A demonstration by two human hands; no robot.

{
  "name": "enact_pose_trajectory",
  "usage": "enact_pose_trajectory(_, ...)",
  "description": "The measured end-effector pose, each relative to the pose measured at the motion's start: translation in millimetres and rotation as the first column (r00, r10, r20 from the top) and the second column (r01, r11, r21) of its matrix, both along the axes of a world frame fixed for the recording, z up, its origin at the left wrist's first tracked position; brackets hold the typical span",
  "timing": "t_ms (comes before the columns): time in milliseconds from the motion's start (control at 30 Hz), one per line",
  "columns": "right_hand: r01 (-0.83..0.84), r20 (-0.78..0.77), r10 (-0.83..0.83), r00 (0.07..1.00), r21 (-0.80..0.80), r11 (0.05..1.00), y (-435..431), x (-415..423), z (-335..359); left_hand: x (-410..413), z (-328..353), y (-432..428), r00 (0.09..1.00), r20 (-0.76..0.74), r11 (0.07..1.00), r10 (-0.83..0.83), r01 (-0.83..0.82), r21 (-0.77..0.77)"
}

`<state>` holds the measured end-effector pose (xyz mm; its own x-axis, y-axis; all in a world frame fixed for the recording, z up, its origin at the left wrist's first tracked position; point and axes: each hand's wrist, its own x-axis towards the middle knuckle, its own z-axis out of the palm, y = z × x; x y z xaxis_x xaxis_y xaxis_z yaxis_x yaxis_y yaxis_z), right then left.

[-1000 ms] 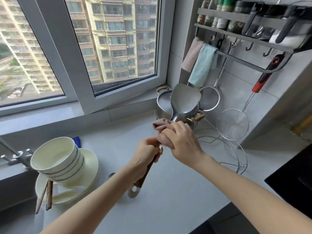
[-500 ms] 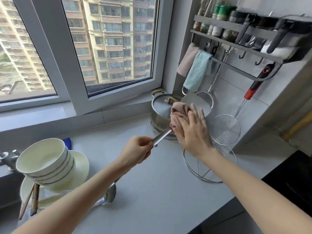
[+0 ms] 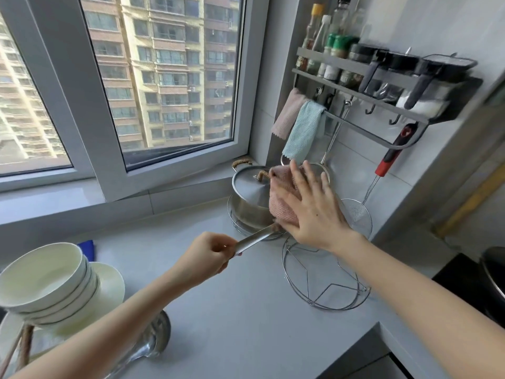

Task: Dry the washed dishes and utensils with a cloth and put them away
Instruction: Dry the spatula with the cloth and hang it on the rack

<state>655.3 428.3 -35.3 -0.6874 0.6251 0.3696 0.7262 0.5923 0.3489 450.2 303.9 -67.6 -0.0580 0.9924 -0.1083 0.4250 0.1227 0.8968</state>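
Note:
My left hand (image 3: pixel 204 256) grips the steel handle of a spatula (image 3: pixel 255 238), which points up and to the right. Its blade is hidden under a pink cloth (image 3: pixel 281 196). My right hand (image 3: pixel 311 212) lies flat with straight fingers and presses the cloth against the blade. A stack of white bowls (image 3: pixel 47 283) stands on white plates (image 3: pixel 109 280) at the lower left, with chopsticks (image 3: pixel 20 348) below them. A steel ladle (image 3: pixel 151 339) lies on the counter under my left forearm.
A lidded steel pot (image 3: pixel 250 195) sits on a wire stand just behind the cloth. A round wire trivet (image 3: pixel 325 280) lies on the grey counter. A wall rack (image 3: pixel 382 86) holds bottles, two hanging cloths (image 3: pixel 300 132) and a strainer (image 3: pixel 358 214). A black hob (image 3: pixel 470 280) is at the right.
My right hand has slid the cloth from the spatula's neck up over its blade and flattened on it. My left hand has moved up the handle. The view has shifted right.

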Motion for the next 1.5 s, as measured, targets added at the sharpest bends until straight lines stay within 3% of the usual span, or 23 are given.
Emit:
enact_pose_trajectory(100,-0.089,-0.097,0.081,0.992,-0.080,0.993,-7,-1,-11,1,2,0,0.999,0.038,1.000,0.002,-0.002,-0.008)
enact_pose_trajectory(167,-0.085,-0.147,0.079,0.986,-0.039,0.996,-8,-3,-14,1,2,0,0.999,0.049,1.000,-0.001,0.002,-0.010)
enact_pose_trajectory(433,-0.028,-0.059,0.035,0.998,0.117,0.993,7,11,-9,6,-2,-4,0.997,0.074,0.999,0.012,-0.015,0.036)
enact_pose_trajectory(667,0.222,-0.399,-0.177,0.900,0.069,0.973,9,12,7,9,2,6,0.999,0.037,0.994,0.010,-0.014,0.109)
enact_pose_trajectory(733,0.291,-0.622,-0.306,0.721,-0.129,0.948,12,20,24,8,1,2,0.999,0.032,0.995,0.018,-0.021,0.101)
enact_pose_trajectory(767,0.277,-0.728,-0.380,0.571,-0.265,0.924,16,27,30,6,0,1,0.998,0.052,0.995,0.036,-0.040,0.093)
enact_pose_trajectory(833,-0.009,-0.831,-0.524,0.185,-0.535,0.845,26,41,31,4,2,3,0.984,0.161,0.994,0.078,-0.089,0.063)
enact_pose_trajectory(900,-0.420,-0.755,-0.626,-0.193,-0.513,0.748,23,43,29,3,9,9,0.940,0.326,0.994,0.100,-0.112,0.017)
enact_pose_trajectory(967,-0.706,-0.565,-0.736,-0.372,-0.343,0.620,12,32,28,5,16,14,0.896,0.437,0.997,0.081,-0.079,-0.024)
enact_pose_trajectory(1033,-0.846,-0.457,-0.799,-0.391,-0.163,0.508,0,18,34,10,16,16,0.886,0.461,0.998,0.047,-0.022,-0.060)
enact_pose_trajectory(1067,-0.863,-0.481,-0.793,-0.374,-0.133,0.488,-3,15,39,11,14,15,0.885,0.464,0.997,0.039,-0.002,-0.080)
enact_pose_trajectory(1200,-0.831,-0.628,-0.719,-0.298,-0.199,0.519,-3,5,50,12,5,11,0.860,0.507,0.988,0.056,0.024,-0.151)
enact_pose_trajectory(1300,-0.850,-0.520,-0.791,-0.324,-0.208,0.485,-7,-12,41,16,7,10,0.834,0.547,0.987,0.074,0.017,-0.160)
enact_pose_trajectory(1367,-0.871,-0.533,-0.797,-0.283,-0.205,0.447,-12,-27,29,20,13,14,0.810,0.579,0.990,0.094,-0.016,-0.138)
enact_pose_trajectory(1500,-0.816,-0.576,-0.775,-0.259,-0.298,0.495,-33,-61,17,22,25,26,0.820,0.563,0.994,0.103,-0.102,-0.032)
